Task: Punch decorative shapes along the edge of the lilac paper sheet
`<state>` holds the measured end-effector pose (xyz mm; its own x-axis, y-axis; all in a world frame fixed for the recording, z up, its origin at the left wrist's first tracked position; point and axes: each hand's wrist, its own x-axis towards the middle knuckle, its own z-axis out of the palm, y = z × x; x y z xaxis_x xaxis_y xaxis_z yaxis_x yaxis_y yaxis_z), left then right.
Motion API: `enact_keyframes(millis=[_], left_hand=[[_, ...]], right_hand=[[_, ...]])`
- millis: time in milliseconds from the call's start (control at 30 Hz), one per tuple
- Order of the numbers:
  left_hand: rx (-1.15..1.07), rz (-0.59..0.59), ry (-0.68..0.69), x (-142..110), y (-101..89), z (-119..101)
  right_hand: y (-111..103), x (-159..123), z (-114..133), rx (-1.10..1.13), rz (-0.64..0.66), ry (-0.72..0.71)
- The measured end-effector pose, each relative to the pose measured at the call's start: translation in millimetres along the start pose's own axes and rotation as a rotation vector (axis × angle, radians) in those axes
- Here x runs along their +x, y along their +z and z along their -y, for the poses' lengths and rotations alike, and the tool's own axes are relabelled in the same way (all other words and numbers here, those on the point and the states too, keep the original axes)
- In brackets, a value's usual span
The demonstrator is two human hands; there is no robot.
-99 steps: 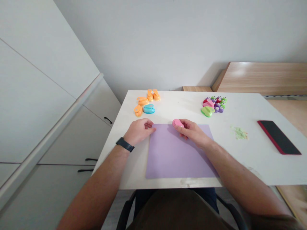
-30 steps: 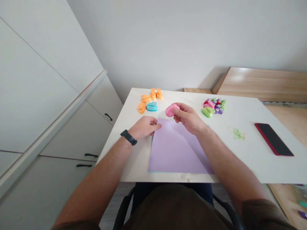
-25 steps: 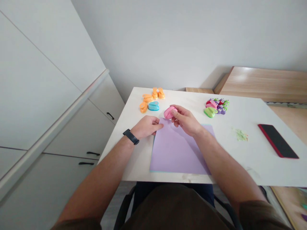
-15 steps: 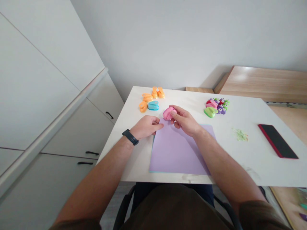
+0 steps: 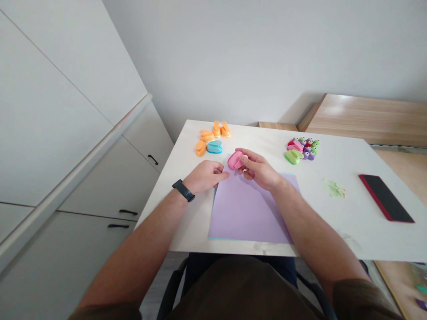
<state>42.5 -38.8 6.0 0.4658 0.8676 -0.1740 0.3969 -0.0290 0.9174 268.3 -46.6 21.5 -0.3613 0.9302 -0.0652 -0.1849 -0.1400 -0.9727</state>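
Lying on the white table (image 5: 190,226), purple sheet (image 5: 247,209) has its left edge pinched near the far corner by the left hand (image 5: 205,176). Right hand (image 5: 258,169) grips pink punch (image 5: 234,160), now at that corner, closer than a second ago; alignment looks nearly there.

The left hand (image 5: 207,176) pinches the far left corner of a purple sheet of paper (image 5: 247,211) on a white table (image 5: 333,231). The right hand (image 5: 259,170) grips a pink paper punch (image 5: 235,161) at that corner; whether the paper sits inside it is unclear. Four orange punches (image 5: 200,148) and a blue punch (image 5: 214,147) stand beyond the left hand. A green punch (image 5: 293,157) lies farther right, near paper scraps (image 5: 335,189).
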Motion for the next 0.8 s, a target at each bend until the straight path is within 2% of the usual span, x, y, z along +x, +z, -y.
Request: enact_keyframes(millis=[167, 300, 467, 633, 800], left_hand=[[0.010, -0.021, -0.015, 1.4, 0.2, 2.1], [0.002, -0.029, -0.016, 1.6, 1.4, 3.3], [-0.049, -0.064, -0.032, 0.9, 2.8, 1.9], [-0.060, -0.069, -0.045, 1.0, 3.0, -0.3], [-0.057, -0.060, -0.049, 1.2, 2.7, -1.1]], right_hand=[[2.3, -0.6, 2.5, -0.043, 0.037, 0.025], [5.6, 1.2, 6.1, -0.168, 0.042, -0.022], [13.7, 5.3, 8.0, -0.338, -0.039, -0.119], [16.8, 11.0, -0.9, -0.521, -0.163, -0.138], [15.7, 13.1, -7.9, -0.551, -0.209, -0.148]])
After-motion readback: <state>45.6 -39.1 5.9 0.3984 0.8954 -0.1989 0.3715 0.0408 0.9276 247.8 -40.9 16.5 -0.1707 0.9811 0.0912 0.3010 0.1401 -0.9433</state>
